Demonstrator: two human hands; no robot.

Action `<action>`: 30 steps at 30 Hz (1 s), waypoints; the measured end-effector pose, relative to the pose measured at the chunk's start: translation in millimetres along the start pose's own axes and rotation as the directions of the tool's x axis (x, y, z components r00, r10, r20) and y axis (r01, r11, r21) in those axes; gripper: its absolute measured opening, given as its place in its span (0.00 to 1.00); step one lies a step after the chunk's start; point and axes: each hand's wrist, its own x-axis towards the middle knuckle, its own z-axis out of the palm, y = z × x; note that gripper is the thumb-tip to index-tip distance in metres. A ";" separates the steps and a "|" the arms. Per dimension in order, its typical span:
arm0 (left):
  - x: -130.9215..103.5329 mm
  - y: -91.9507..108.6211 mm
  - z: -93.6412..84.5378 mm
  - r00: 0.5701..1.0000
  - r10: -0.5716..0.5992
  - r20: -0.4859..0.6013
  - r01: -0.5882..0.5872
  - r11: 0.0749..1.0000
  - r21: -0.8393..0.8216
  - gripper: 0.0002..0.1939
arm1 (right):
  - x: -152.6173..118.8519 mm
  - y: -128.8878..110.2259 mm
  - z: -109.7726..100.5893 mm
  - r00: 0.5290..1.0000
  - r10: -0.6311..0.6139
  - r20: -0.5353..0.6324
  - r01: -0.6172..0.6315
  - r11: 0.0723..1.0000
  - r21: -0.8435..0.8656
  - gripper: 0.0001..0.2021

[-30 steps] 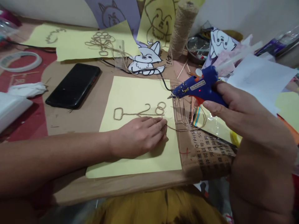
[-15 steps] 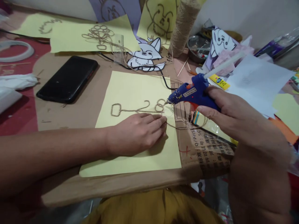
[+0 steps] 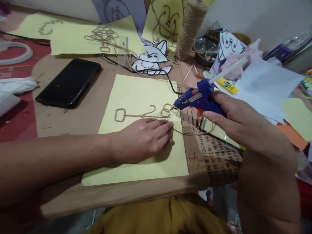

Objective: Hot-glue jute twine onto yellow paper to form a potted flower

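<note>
In the head view, my left arm comes in low from the left side, and my left hand (image 3: 145, 138) lies palm down on the yellow sheet (image 3: 143, 170). Its fingers are nearly straight and close together, pointing to the right. They rest just below the twine figure (image 3: 133, 115); whether they pinch the loose twine under them, I cannot tell. My right hand (image 3: 234, 117) is raised over the right part of the surface (image 3: 52, 122), wrist bent, closed around the handle of the blue glue gun (image 3: 201, 99). The nozzle points to the left and downward, close by the two small twine rings (image 3: 165, 111) at the right end of the figure; whether it touches them, I cannot see.

The near edge of the sheet runs a little inside the front edge of the surface, and its right edge is near my left fingertips. Between the sheet and the black phone (image 3: 69, 83) there is a strip of brown surface, so on that side some room is open. Behind the sheet the room is tighter: the fox cut-out (image 3: 151, 60) and the black cord (image 3: 172, 84) are near its far edge, and the twine spool (image 3: 191, 27) stands farther back. On the right, white paper (image 3: 268, 86) lies beyond the glue gun.
</note>
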 end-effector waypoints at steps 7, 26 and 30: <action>2.3 -0.1 0.4 1.000 0.013 -0.002 -0.013 0.999 0.030 0.12 | 0.4 1.5 2.3 1.000 0.005 -0.023 -0.004 1.000 0.009 0.24; 0.3 -0.3 1.6 1.000 0.019 -0.015 -0.019 1.000 0.017 0.11 | 1.6 -2.6 -1.2 0.999 0.006 0.054 -0.007 1.000 0.023 0.25; 0.3 -0.8 0.9 1.000 0.022 -0.012 -0.021 0.999 0.025 0.11 | 1.8 -3.7 -1.7 0.998 -0.008 0.054 0.007 1.000 0.025 0.22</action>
